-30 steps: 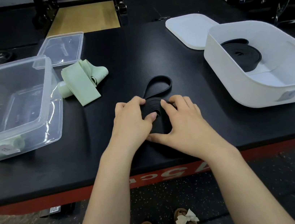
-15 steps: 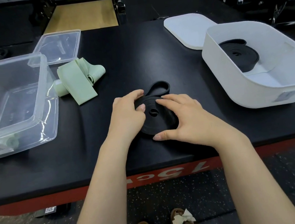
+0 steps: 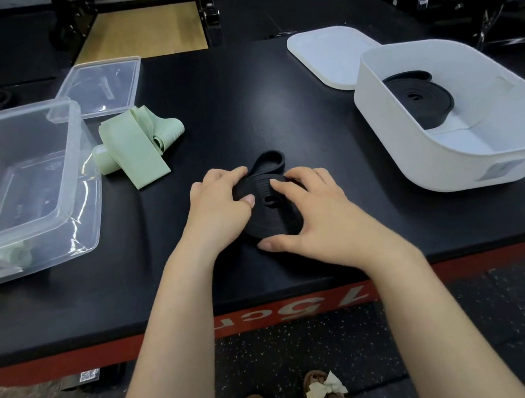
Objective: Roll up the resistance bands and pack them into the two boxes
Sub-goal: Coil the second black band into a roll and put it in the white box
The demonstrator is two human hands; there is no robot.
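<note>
A black resistance band (image 3: 271, 212) lies coiled flat on the black table, with a short loop of its free end sticking out at the far side. My left hand (image 3: 221, 204) grips the coil's left edge, thumb on top. My right hand (image 3: 313, 208) curls over its right side, fingers on top and thumb at the near edge. A second black band (image 3: 419, 99) lies rolled inside the white box (image 3: 391, 143) on the right. A pale green band (image 3: 139, 145) lies loosely folded beside the clear plastic box (image 3: 79, 177) on the left, which holds a rolled green band (image 3: 19, 256).
The clear lid (image 3: 100, 86) lies behind the clear box and the white lid (image 3: 324, 51) behind the white box. The table's red front edge (image 3: 271, 319) is close to my body. Gym equipment stands on the floor beyond the table.
The coil has grown as both hands turned it, and the free loop at its far side has become shorter.
</note>
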